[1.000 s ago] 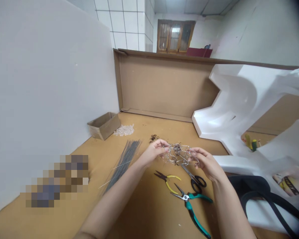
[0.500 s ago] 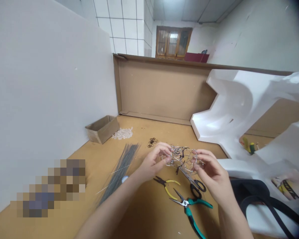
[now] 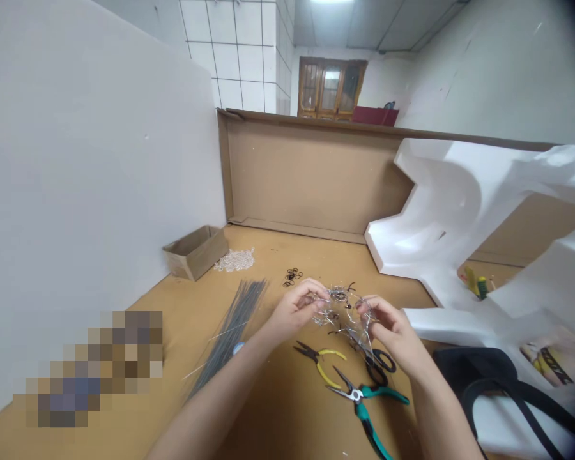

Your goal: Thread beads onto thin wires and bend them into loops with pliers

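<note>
**Left hand** (image 3: 297, 308): clenched, thumb and fingers pinching the near-left side of the wire frame.

**Right hand** (image 3: 390, 328): grasping the frame's right side, fingers curled over the wires.

**Wire frame** (image 3: 341, 313): an open, tangled form of thin silvery wire with dark bits among it (exact shape hard to read at this blur), held up between both hands, above the scissors.

**Tools on board:** scissors (image 3: 381, 361) with black handles just below the right hand; yellow-handled pliers (image 3: 319, 359) beside them; teal-handled pliers (image 3: 359, 399) nearest the camera.

**Supplies:** bundle of long wire rods (image 3: 232, 332) left of the left forearm; small black rings (image 3: 292, 276) ahead of the left hand; clear beads (image 3: 234, 260) beside a cardboard box (image 3: 195, 252).

**Surroundings:** tan work board (image 3: 287, 428); white foam packing (image 3: 441, 211) at right; black bag strap (image 3: 479, 377) at lower right.
</note>
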{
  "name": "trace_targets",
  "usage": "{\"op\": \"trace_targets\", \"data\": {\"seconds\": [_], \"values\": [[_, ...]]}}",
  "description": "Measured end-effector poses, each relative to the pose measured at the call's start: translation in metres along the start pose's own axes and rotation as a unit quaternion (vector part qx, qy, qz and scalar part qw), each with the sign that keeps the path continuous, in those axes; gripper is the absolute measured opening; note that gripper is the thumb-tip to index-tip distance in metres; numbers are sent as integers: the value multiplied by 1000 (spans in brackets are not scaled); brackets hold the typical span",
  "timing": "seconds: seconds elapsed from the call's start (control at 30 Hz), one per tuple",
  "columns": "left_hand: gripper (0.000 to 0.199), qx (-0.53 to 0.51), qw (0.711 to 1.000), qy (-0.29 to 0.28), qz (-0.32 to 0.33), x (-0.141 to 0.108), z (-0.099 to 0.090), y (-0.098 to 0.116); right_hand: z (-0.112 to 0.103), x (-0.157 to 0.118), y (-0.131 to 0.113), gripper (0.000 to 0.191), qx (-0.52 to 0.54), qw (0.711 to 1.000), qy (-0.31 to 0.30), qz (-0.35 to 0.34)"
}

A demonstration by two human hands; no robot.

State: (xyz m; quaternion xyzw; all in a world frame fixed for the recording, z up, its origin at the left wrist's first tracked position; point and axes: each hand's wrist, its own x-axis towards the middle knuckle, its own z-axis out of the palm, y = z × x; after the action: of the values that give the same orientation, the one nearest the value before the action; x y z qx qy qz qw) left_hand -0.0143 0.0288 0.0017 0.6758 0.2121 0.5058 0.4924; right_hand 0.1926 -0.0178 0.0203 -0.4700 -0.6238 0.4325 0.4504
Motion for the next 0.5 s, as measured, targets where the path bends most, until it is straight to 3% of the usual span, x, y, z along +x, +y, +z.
{"op": "trace_targets", "data": {"seconds": [0.1, 0.2, 0.37, 0.5], "values": [[9, 24, 999, -23, 10, -4, 18, -4, 13, 1, 5, 17, -44, 998, -15, -35], [10, 23, 1000, -11, 9, -6, 29, -9, 26, 3, 10, 13, -45, 998, -13, -41], [17, -50, 994, 65, -75, 2, 10, -13, 9, 5, 9, 11, 74, 997, 25, 28], [21, -65, 992, 67, -86, 6, -3, -14, -9, 8, 12, 19, 114, 992, 26, 52]]}}
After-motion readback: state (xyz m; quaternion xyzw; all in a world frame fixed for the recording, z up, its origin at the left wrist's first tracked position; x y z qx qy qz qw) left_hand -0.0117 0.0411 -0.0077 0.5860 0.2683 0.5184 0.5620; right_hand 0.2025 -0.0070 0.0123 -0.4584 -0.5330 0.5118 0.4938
